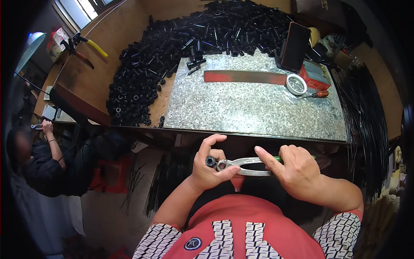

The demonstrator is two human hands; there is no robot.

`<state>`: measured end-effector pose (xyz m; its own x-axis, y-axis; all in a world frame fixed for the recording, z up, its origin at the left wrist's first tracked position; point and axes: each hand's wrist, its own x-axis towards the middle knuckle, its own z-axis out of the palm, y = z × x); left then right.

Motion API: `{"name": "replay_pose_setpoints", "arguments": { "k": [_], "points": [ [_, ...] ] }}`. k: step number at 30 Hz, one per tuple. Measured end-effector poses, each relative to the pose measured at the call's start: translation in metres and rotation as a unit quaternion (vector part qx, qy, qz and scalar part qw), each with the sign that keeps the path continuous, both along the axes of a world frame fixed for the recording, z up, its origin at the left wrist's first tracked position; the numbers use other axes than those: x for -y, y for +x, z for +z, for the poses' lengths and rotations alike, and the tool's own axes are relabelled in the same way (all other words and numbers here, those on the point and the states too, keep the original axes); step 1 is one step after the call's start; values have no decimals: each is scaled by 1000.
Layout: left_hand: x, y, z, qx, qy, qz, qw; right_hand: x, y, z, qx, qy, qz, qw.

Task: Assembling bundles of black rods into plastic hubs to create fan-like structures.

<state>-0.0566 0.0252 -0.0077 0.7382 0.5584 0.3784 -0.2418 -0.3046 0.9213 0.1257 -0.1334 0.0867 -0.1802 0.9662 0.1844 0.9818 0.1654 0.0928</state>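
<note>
Just in front of the bench edge, my left hand (203, 169) is closed round a small black tubular part (210, 161), its round open end showing. My right hand (301, 167) grips a pair of metal pincers (251, 161) by the handles, where a bit of green grip shows. The pincers' jaws point left and meet the black part between my left thumb and fingers. Exactly what the jaws pinch is too small to tell.
Black tubular parts (142, 73) are heaped across the bench's back and left. On the speckled slab (241, 108) lie a red-brown strip (246, 77), white bowl (296, 83), red box (314, 74) and screwdriver (318, 94). Long black rods (366, 116) hang right. A person (51, 159) works at left.
</note>
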Motion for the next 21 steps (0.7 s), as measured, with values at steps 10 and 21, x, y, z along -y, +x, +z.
{"name": "replay_pose_setpoints", "arguments": {
  "k": [10,21],
  "points": [
    [1,4,0,31,-29,1,999,-4,4,-17,-125,-70,-30,989],
    [-25,-84,150,391,-36,31,919,-7,111,-57,-119,-3,-210,970]
  ]
}}
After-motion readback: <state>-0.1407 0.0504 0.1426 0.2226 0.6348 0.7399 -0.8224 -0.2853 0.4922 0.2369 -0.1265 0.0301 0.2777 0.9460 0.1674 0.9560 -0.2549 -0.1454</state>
